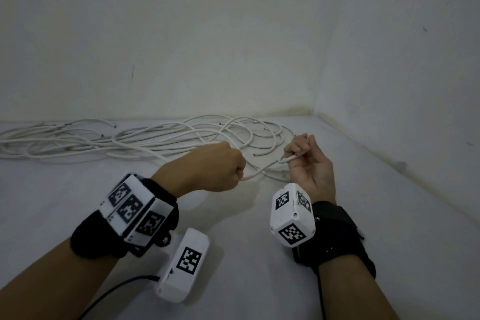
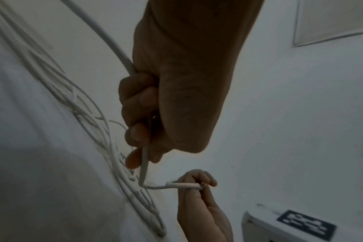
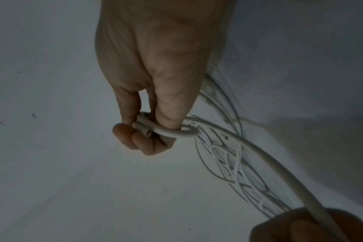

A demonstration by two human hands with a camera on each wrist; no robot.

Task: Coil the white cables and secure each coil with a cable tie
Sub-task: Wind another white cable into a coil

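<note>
Cable was the only thing on the pale grey counter: many thin white round cables lay in a loose tangled heap along the back, close to the wall, with some wide loops at the right side of the heap. One white cable was lifted out of the heap and stretched between the two hands, a little above the counter. The left hand was closed as a fist around this cable, and in the left wrist view the fingers were curled tight over it, the cable coming out under the fist. The right hand was palm up, near the left hand but apart from it. Its thumb and fingers pinched the cut end of the cable, which was bent back in a small tight loop beside the thumb. Both wrists carried black straps with white boxes with black square markers.
</note>
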